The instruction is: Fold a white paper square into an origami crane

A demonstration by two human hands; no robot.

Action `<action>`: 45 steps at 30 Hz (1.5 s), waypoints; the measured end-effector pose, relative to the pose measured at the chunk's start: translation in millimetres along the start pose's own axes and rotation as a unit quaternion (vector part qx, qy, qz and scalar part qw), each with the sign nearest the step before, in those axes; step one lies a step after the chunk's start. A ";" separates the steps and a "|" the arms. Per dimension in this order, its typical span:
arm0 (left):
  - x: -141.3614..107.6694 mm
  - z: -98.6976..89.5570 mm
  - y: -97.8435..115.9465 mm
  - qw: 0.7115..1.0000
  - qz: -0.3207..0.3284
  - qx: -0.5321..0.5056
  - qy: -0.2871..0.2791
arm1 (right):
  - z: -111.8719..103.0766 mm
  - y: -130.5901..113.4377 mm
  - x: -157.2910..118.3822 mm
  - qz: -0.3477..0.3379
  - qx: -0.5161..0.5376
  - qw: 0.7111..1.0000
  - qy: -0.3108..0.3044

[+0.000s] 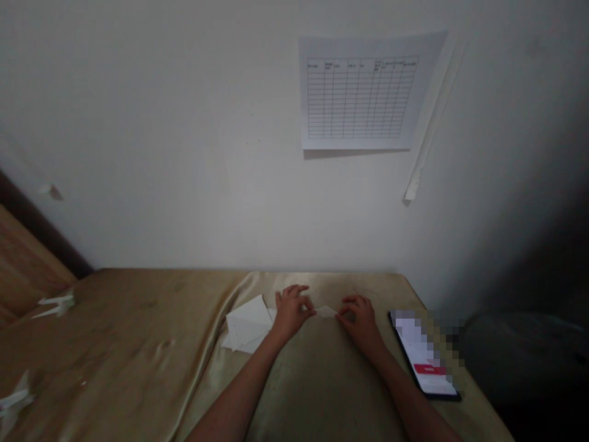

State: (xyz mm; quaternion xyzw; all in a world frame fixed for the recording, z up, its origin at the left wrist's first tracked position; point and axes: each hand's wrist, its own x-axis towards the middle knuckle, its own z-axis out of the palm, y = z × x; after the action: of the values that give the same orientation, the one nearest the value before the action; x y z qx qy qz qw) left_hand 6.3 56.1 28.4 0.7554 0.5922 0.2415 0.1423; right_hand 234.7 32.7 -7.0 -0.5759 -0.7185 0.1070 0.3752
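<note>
Left grip [289, 312] and right grip [361, 316] pinch opposite ends of the small paper [326, 312], which, I judge, uneven pulling could tear or skew.

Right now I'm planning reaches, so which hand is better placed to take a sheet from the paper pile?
Probably the left hand: it is beside the paper pile; the right hand is nearer the phone. Both hold the small paper, so the left must let go first.

Between our left hand [292, 312] and right hand [360, 319] lies 1 paper piece [326, 312]. On the table [317, 380], we locate a paper stack [248, 322] left, a phone [422, 355] right, 2 paper shapes [59, 302] far left; behind, 1 sheet [361, 98] on the wall [184, 153].
</note>
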 end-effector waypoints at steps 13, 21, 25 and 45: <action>-1.5 -7.4 -0.1 0.999 -0.017 0.047 0.013 | -7.8 -3.0 -1.7 -0.038 -0.115 0.990 0.073; -5.7 1.7 -1.6 0.996 0.013 0.089 -0.020 | -7.7 -25.2 -10.8 -0.054 -0.106 0.993 -0.002; -7.1 7.6 -2.2 0.993 0.029 0.103 -0.042 | -11.9 -34.3 -13.6 -0.068 -0.095 0.993 -0.032; -11.0 8.5 6.7 0.993 0.030 0.103 -0.052 | 2.0 -27.2 -15.0 -0.078 -0.079 0.989 -0.100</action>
State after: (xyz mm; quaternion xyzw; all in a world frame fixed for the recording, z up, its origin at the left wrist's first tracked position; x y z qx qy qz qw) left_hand 14.4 44.4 22.5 0.7951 0.5825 0.1443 0.0871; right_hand 213.9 11.1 1.3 -0.5320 -0.8013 0.0772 0.2625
